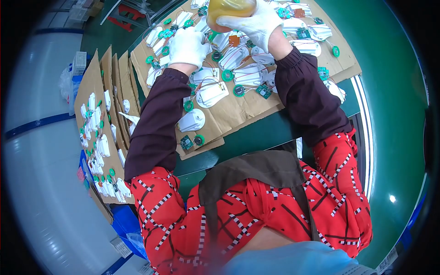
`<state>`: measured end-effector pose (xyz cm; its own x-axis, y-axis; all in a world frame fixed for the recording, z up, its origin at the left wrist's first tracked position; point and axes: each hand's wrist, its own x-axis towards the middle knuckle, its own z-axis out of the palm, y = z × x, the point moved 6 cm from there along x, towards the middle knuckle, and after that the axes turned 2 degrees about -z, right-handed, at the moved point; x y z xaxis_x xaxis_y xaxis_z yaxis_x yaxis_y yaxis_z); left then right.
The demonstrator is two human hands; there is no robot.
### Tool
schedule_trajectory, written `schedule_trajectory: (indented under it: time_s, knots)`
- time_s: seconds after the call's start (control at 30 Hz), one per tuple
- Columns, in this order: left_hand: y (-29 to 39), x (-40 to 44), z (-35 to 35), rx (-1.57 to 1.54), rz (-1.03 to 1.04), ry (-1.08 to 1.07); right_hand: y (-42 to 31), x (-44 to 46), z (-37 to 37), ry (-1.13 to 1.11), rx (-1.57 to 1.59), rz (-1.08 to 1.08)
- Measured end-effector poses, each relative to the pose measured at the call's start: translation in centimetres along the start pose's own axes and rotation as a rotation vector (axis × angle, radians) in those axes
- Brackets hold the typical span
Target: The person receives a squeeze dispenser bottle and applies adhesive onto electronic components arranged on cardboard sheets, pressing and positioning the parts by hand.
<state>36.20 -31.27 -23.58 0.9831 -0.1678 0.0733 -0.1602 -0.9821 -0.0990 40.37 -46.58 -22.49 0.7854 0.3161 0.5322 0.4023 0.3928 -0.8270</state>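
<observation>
My right hand (260, 26), in a white glove, is wrapped around an amber, translucent, rounded bottle (233, 10) at the top edge of the view. The bottle's upper end is cut off. My left hand (187, 48), also white-gloved, is down among the parts on the cardboard (220, 126), its fingers bent; what lies under them is hidden. Around both hands sit many white plastic housings (212, 93) wired to green circuit boards (264, 91) and small round green-rimmed speakers (227, 75). An orange square piece (234, 41) lies between the hands.
Cardboard sheets (101, 123) bearing more such white parts stand stacked at the left. Under the work cardboard is a green table (243, 141). A blue bin (124, 222) sits low at the left. A white strip (365, 133) runs along the right.
</observation>
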Motion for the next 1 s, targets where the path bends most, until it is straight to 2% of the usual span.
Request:
schedule_trajectory:
  time_s: [0.17, 0.37, 0.53, 0.77, 0.87, 0.93, 1.0]
  knots:
    - [-0.2, 0.0, 0.2, -0.039, -0.018, -0.006, -1.2, -0.1, 0.3, 0.010, -0.114, -0.011]
    - [-0.2, 0.1, 0.1, -0.047, -0.017, -0.003, -0.8, -0.1, 0.5, -0.020, 0.028, 0.027]
    - [-0.2, 0.1, 0.1, -0.053, -0.035, -0.009, -2.1, -0.2, 0.1, -0.033, -0.139, -0.027]
    - [-0.1, 0.1, 0.0, -0.056, -0.043, -0.013, -4.5, -0.5, -0.3, -0.021, -0.008, 0.029]
    - [-0.1, 0.0, -0.2, -0.038, -0.059, 0.002, -6.3, -0.4, -1.4, 0.089, -0.060, 0.039]
    - [0.0, -0.2, -0.5, -0.049, -0.009, 0.083, -8.9, -0.5, -2.3, 0.185, -0.232, -0.129]
    - [0.1, -0.6, -1.0, -0.070, -0.031, 0.101, -10.2, -0.7, -2.7, 0.155, -0.194, -0.090]
